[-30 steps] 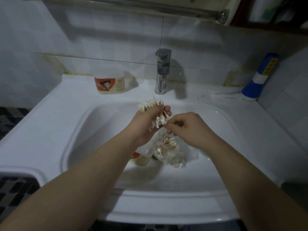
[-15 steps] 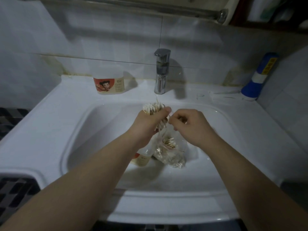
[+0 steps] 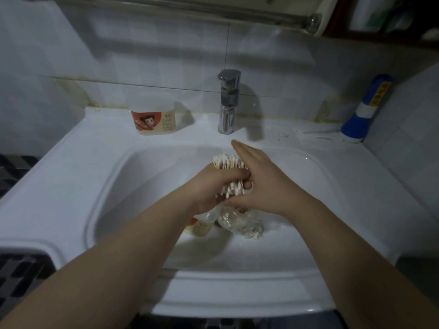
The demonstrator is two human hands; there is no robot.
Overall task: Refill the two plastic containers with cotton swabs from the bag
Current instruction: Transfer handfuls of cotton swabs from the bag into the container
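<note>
Over the sink [image 3: 114,186] basin, the left grip [image 3: 211,186] curled round a bundle of cotton swabs [image 3: 229,162]. The right grip [image 3: 261,179], fingers straight, pressed its side, apparently squaring it. Next, it likely needed lowering upright into the container [image 3: 200,229] at its 6 o'clock, beside the bag [image 3: 242,225].

You won't find any readable txt here. Ledge container [image 3: 154,119]: red/cream label w/ cartoon figure, print too small to read. Blue bottle [image 3: 365,108], far right: yellow label, marks blurred. Basin container [image 3: 201,230]: label mostly hidden.
</note>
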